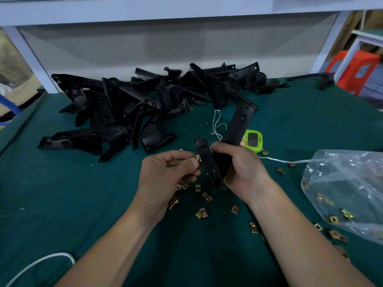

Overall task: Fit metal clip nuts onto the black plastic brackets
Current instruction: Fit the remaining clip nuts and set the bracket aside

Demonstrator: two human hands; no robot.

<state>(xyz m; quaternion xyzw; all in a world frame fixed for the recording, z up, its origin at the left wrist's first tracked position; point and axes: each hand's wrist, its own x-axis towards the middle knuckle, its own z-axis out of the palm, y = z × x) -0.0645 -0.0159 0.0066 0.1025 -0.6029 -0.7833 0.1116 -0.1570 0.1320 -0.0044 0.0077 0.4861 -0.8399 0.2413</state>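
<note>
Both forearms come up from the bottom edge of the frame and meet at its centre, over the green table [62, 193]. At the upper left, running across to the upper middle, lies the pile of black brackets [145, 96], well apart from the hands.

Left of centre, the left hand [167, 172] is curled, its thumb and forefinger pinching one brass-coloured clip nut [196, 158]. The other fingers are folded under, and whether they hold more nuts cannot be told.

Just right of the nut is the held bracket [204, 160]. Its short limb slants from upper left down to lower right, and its long limb runs from the right hand up toward the upper right of the frame. The nut sits at the left edge of the short limb, about halfway along. Whether it touches that edge or has begun to slip over it cannot be told.

The right hand [242, 168] is wrapped round the bracket where the two limbs meet, steadying it.

Judging from this, the left hand is the nearer one and the fitting push goes rightward, square across the short limb's edge.

Below the hands, loose clip nuts [207, 196] are scattered on the table. At the right edge a clear plastic bag [348, 183] holds more.
</note>
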